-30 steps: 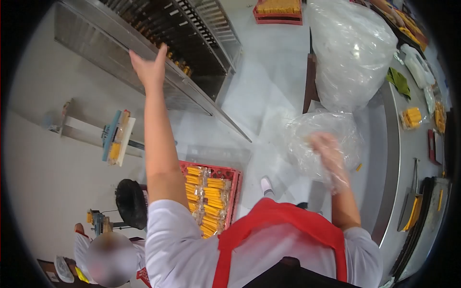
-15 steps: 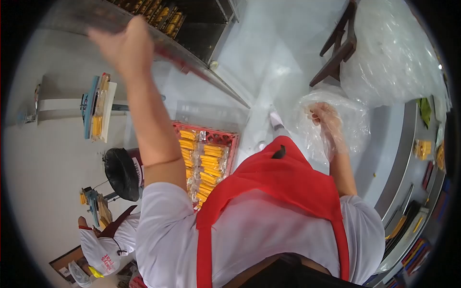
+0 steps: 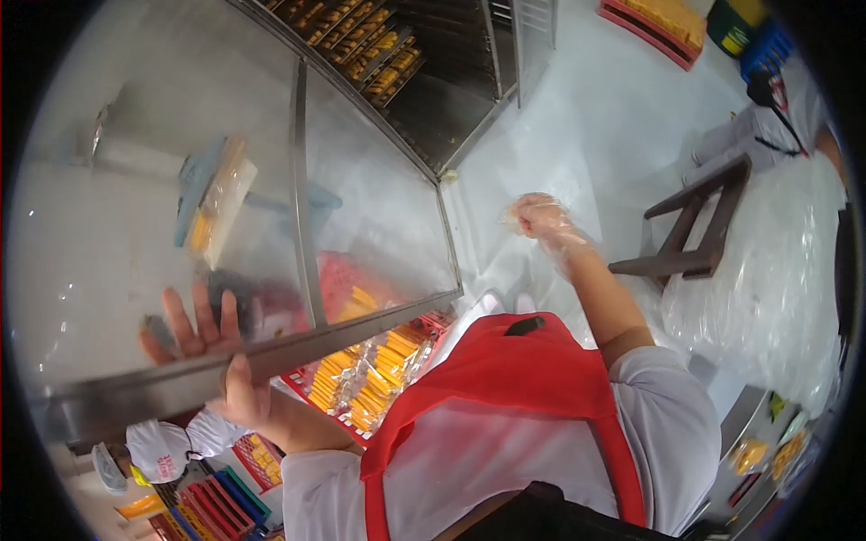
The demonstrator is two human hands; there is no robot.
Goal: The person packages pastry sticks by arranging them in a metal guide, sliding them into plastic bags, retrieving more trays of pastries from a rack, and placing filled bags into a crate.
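My left hand (image 3: pixel 221 361) is at the steel-framed glass door (image 3: pixel 379 189). It grips the door's lower metal edge, thumb on the near side, while the stretched fingers show through the pane. My right hand (image 3: pixel 541 215) is held out over the pale floor, its fingers curled closed. Clear plastic film (image 3: pixel 566 242) wraps that hand and wrist. Whether anything sits inside the fist is hidden. Beyond the door stands a tall rack cabinet (image 3: pixel 442 108) with trays of browned food (image 3: pixel 361 45).
A red crate (image 3: pixel 293 379) of packed yellow sticks (image 3: pixel 379 379) stands beside my legs. At right are a dark wooden stool (image 3: pixel 699 221) and a large clear plastic bag (image 3: pixel 767 288). Other people, one in a white shirt (image 3: pixel 161 451), are at the lower left and upper right.
The glass door has swung across the left side with my left hand at its edge. My right hand has moved left and forward, its plastic now closer around it. The view has shifted.
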